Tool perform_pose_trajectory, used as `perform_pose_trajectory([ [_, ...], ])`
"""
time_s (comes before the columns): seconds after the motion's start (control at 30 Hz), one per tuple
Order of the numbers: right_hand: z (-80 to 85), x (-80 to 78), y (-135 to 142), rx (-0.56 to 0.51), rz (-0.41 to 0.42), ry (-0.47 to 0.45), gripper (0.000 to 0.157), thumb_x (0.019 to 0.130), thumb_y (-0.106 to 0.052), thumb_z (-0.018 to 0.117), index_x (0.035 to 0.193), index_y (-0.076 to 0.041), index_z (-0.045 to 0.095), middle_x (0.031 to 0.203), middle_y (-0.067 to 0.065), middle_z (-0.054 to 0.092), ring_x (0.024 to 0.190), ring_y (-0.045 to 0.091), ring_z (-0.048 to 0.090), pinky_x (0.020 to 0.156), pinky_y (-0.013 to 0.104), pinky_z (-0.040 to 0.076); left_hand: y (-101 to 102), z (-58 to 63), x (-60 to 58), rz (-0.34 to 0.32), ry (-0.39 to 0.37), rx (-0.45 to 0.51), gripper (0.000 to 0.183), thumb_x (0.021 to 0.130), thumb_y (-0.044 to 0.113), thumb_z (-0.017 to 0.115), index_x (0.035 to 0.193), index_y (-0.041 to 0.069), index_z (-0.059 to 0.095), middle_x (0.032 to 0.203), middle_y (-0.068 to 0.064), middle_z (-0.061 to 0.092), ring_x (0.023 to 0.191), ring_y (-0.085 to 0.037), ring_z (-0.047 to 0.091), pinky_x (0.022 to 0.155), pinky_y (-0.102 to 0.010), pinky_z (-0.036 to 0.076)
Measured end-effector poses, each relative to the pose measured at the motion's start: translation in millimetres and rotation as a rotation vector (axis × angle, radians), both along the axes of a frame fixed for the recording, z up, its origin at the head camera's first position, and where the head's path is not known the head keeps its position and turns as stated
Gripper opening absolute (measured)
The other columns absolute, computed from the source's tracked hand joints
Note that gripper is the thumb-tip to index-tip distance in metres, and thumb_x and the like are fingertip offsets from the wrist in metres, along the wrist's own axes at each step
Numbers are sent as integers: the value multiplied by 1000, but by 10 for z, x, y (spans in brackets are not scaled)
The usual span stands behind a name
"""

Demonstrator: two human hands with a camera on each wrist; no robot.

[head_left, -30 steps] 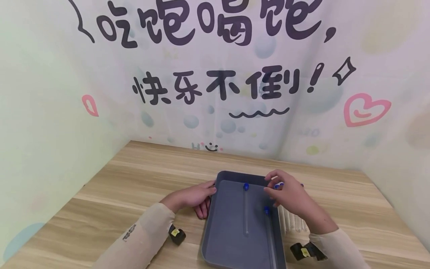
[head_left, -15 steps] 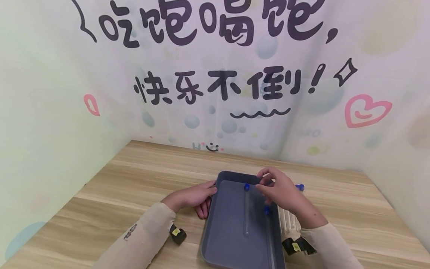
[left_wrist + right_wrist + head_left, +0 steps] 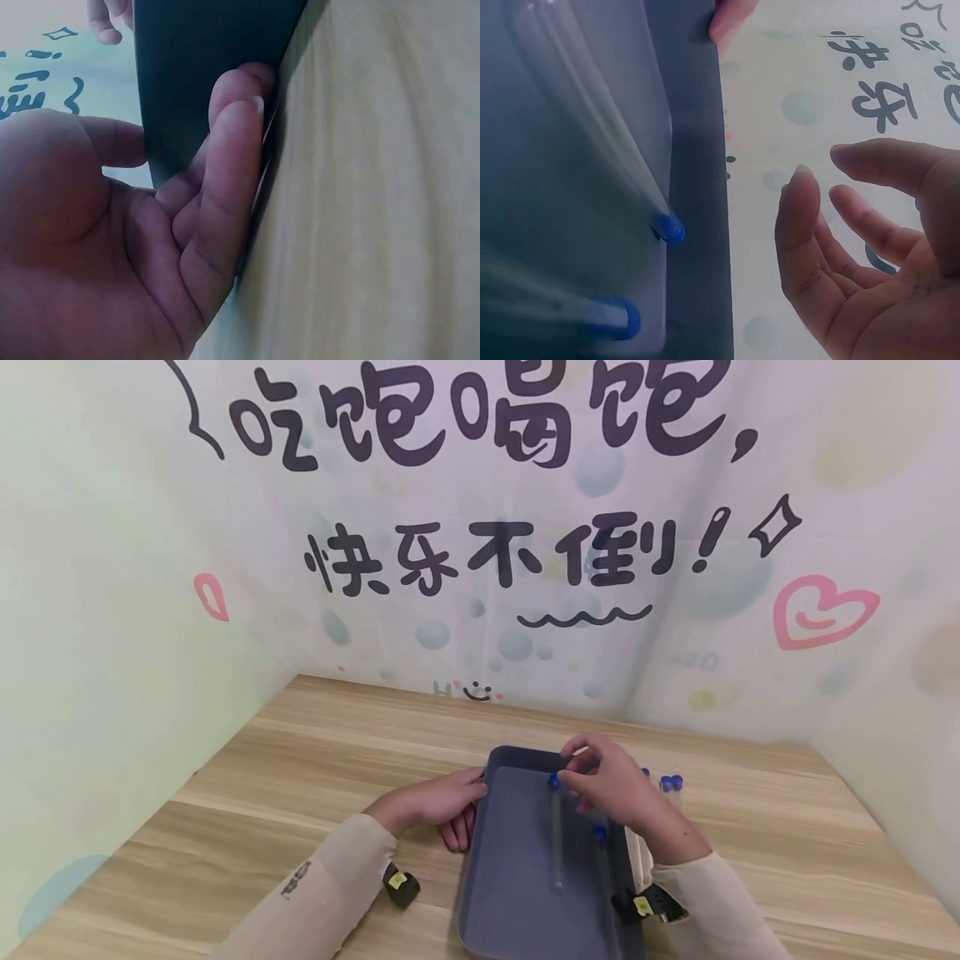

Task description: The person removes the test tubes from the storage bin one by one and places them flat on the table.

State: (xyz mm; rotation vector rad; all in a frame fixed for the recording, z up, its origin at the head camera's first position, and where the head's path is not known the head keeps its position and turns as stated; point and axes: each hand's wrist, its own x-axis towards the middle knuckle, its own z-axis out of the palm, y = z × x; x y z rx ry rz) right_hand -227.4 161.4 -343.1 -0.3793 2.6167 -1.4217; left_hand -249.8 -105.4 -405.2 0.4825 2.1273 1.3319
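Note:
A dark grey rectangular tray (image 3: pixel 510 885) lies on the wooden table. My left hand (image 3: pixel 444 800) grips its left edge, with the thumb over the rim; in the left wrist view the fingers (image 3: pixel 229 169) lie against the outer wall. Inside the tray are two clear test tubes with blue caps: one tube (image 3: pixel 557 843) near the middle, the other (image 3: pixel 607 893) along the right side. Above the far right part hovers my right hand (image 3: pixel 611 787), fingers loosely bent and holding nothing. In the right wrist view a capped end (image 3: pixel 669 229) lies near the tray wall, apart from the fingers.
More blue-capped tubes (image 3: pixel 671 783) lie on the table right of the tray, partly hidden by my right hand and forearm. The wooden table (image 3: pixel 322 743) ends at a printed wall hanging (image 3: pixel 420 652) behind.
My right hand has shifted left over the tray, toward the middle tube's cap, uncovering more blue caps outside at the right. The left hand keeps its hold on the edge.

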Motion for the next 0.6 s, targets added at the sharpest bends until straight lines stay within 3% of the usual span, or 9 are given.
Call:
perform_pose_trajectory([
  [0.17, -59, -39, -32, -21, 8, -9, 30, 95, -11, 66, 122, -2, 54, 96, 13, 60, 72, 25, 66, 63, 42, 62, 13, -15, -9, -5, 5, -15, 52, 108, 22, 29, 159, 18, 22, 65, -14, 64, 49, -19, 64, 46, -34, 58],
  [0.3, -119, -72, -41, -24, 12, -3, 29, 95, -9, 65, 121, -1, 54, 94, 13, 60, 66, 22, 63, 62, 42, 61, 24, -22, -16, -5, 7, -15, 51, 107, 22, 30, 158, 17, 24, 65, -14, 64, 49, -19, 64, 46, -34, 58],
  [0.6, -314, -145, -60, 29, -20, -29, 25, 95, -5, 65, 117, 0, 56, 95, 14, 63, 67, 20, 61, 59, 37, 61, 23, -32, -18, 8, 6, -18, 51, 107, 23, 31, 158, 17, 25, 65, -13, 65, 49, -19, 65, 46, -33, 58],
])
